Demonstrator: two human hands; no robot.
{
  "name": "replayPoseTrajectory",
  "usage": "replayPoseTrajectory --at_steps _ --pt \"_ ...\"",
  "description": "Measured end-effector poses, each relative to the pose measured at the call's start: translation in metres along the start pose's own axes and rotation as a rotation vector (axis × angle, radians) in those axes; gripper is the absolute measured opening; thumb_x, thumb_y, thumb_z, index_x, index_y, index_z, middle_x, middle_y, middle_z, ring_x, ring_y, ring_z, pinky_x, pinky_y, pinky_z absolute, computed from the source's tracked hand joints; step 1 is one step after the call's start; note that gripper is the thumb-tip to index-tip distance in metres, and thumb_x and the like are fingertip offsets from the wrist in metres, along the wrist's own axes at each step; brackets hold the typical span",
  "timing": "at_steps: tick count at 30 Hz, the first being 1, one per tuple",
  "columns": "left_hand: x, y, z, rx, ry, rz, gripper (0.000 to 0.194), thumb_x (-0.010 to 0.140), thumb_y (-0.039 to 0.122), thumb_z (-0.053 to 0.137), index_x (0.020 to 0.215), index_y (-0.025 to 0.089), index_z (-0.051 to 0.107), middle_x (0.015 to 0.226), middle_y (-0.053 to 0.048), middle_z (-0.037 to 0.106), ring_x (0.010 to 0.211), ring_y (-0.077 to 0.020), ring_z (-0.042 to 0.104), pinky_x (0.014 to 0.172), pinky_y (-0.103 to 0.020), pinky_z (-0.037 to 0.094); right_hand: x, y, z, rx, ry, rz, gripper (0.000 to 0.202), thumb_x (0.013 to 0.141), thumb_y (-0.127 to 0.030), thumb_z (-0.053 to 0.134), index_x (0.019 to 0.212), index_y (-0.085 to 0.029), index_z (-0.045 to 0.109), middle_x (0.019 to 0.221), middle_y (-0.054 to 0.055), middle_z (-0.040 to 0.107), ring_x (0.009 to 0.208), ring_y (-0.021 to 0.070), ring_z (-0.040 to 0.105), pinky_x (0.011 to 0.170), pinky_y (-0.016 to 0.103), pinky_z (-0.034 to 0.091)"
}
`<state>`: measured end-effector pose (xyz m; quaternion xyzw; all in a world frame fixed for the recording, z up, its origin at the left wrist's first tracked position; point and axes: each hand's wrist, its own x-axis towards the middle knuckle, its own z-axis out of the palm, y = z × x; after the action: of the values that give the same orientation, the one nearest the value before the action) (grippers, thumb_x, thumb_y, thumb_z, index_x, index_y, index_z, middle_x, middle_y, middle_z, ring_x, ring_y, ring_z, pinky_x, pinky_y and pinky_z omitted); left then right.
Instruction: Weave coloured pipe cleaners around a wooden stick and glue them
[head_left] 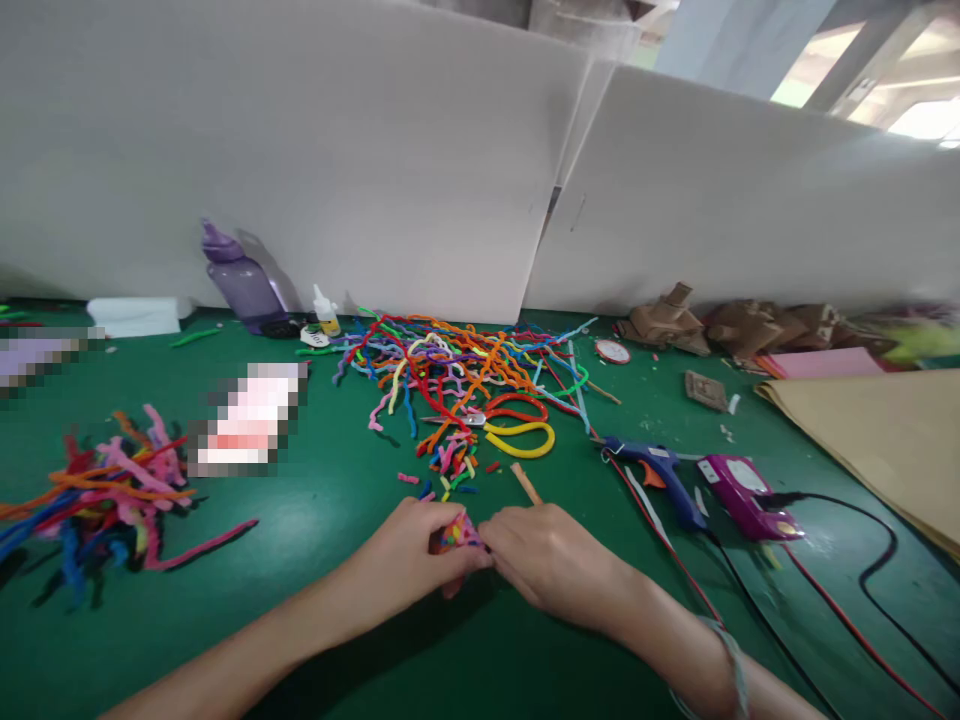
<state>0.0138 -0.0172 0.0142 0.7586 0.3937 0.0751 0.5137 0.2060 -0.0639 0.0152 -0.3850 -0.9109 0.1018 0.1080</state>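
Multicoloured piece (460, 530) was found at the near middle of the green desk (322, 500), between the person's two hands. The left hand (420, 550) held it in a narrow grip; fingers covered its ends, so its long axis and pointing direction could not be established. The right hand (544, 548) was curled close against its right side; whether that grip held anything could not be told. Beyond, scissors (475, 421) lay with blades pointing left.
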Motion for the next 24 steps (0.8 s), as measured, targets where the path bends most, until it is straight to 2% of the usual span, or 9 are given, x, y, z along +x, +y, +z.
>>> replayPoseTrajectory --at_steps 4,7,9,11,13,15,20,24 --pt "0.0 -0.003 0.003 0.244 0.238 0.123 0.034 0.081 0.047 0.059 0.067 0.017 0.052 0.059 0.005 0.055 0.054 -0.0105 0.048 0.05 -0.019 0.031 0.002 0.001 -0.009 0.435 0.093 0.203 0.016 0.092 -0.015 0.045 0.103 -0.018 0.056 0.091 0.001 0.065 0.081 0.0125 0.06 0.07 0.021 0.043" --pt "-0.002 -0.006 0.004 0.39 0.333 0.252 0.029 0.086 0.043 0.056 0.073 0.017 0.052 0.068 0.002 0.057 0.061 -0.0131 0.051 0.056 -0.022 0.035 0.003 0.0 -0.009 0.582 0.133 0.292 0.013 0.093 -0.018 0.046 0.097 -0.02 0.058 0.085 -0.002 0.065 0.075 0.0105 0.059 0.067 0.019 0.043" --pt "-0.003 -0.007 0.001 0.45 0.341 0.351 0.022 0.087 0.039 0.056 0.08 0.018 0.054 0.078 0.0 0.06 0.072 -0.0162 0.054 0.063 -0.024 0.039 0.004 0.0 -0.006 0.5 0.152 0.304 0.014 0.093 -0.019 0.044 0.094 -0.019 0.059 0.085 0.0 0.065 0.075 0.0121 0.059 0.067 0.021 0.042" --pt "-0.001 -0.008 -0.003 0.477 0.348 0.43 0.014 0.089 0.033 0.055 0.087 0.018 0.056 0.087 -0.003 0.061 0.082 -0.0185 0.055 0.071 -0.028 0.041 0.004 0.0 -0.003 0.322 0.138 0.279 0.016 0.092 -0.017 0.042 0.094 -0.018 0.058 0.086 0.003 0.064 0.078 0.0155 0.059 0.068 0.025 0.042" --pt "0.001 -0.012 -0.005 0.472 0.359 0.472 0.01 0.091 0.028 0.053 0.088 0.019 0.057 0.087 -0.003 0.06 0.082 -0.0185 0.054 0.072 -0.029 0.042 0.004 -0.001 -0.002 0.142 0.093 0.257 0.017 0.091 -0.016 0.041 0.091 -0.017 0.057 0.083 0.005 0.062 0.076 0.0186 0.058 0.065 0.028 0.042" --pt "0.003 -0.017 -0.005 0.435 0.367 0.493 0.012 0.092 0.025 0.05 0.084 0.019 0.058 0.083 -0.002 0.06 0.077 -0.0174 0.054 0.07 -0.028 0.042 0.006 -0.001 -0.001 0.057 0.063 0.247 0.016 0.091 -0.017 0.041 0.087 -0.017 0.056 0.08 0.005 0.059 0.073 0.0191 0.056 0.062 0.029 0.041" --pt "0.008 -0.033 -0.001 0.231 0.336 0.451 0.008 0.09 0.021 0.055 0.084 0.018 0.06 0.079 -0.002 0.061 0.074 -0.0152 0.056 0.066 -0.024 0.043 0.011 0.004 0.004 0.133 0.113 0.22 0.013 0.091 -0.016 0.043 0.088 -0.019 0.056 0.083 0.004 0.057 0.076 0.0158 0.055 0.064 0.024 0.041" --pt "0.015 -0.038 -0.003 0.136 0.313 0.424 0.01 0.088 0.02 0.057 0.078 0.017 0.058 0.075 -0.001 0.061 0.07 -0.0142 0.057 0.061 -0.022 0.041 0.017 0.012 0.016 0.148 0.146 0.176 0.017 0.086 -0.007 0.043 0.081 -0.018 0.054 0.079 0.003 0.056 0.07 0.0148 0.052 0.056 0.024 0.037"
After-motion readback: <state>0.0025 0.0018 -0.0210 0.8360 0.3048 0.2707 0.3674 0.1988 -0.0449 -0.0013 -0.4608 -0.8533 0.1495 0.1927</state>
